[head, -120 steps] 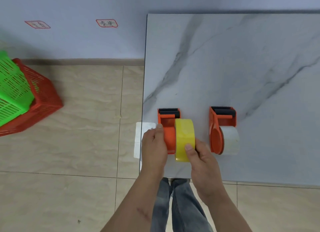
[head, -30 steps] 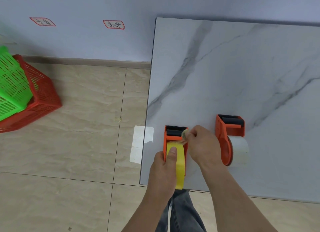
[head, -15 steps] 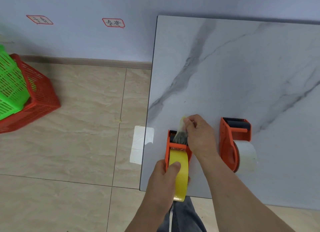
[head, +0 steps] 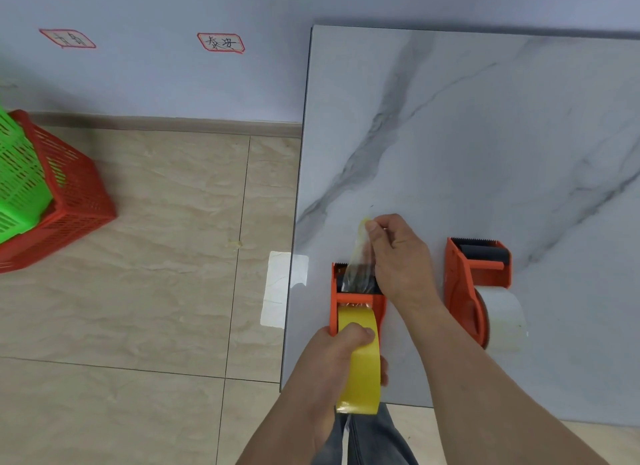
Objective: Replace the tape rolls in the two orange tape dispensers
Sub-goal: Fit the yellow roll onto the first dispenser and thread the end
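Note:
Near the marble table's front left corner lies an orange tape dispenser (head: 358, 296) with a yellow tape roll (head: 360, 371) in it. My left hand (head: 332, 364) grips the roll and the dispenser's rear, thumb on top of the roll. My right hand (head: 398, 256) pinches the loose tape end (head: 362, 246), a clear yellowish strip pulled up and forward over the dispenser's front. To the right lies the second orange dispenser (head: 474, 281) with a white tape roll (head: 502, 319); neither hand touches it.
The marble table (head: 485, 135) reaches to the wall and the right. On the tiled floor at far left a red basket (head: 76, 201) holds a green basket (head: 20, 177). A white paper patch (head: 280, 288) lies on the floor by the table edge.
Four seconds ago both hands held the yellow roll at the dispenser. Since then my right hand took the tape end and has drawn it steadily forward and up past the cutter.

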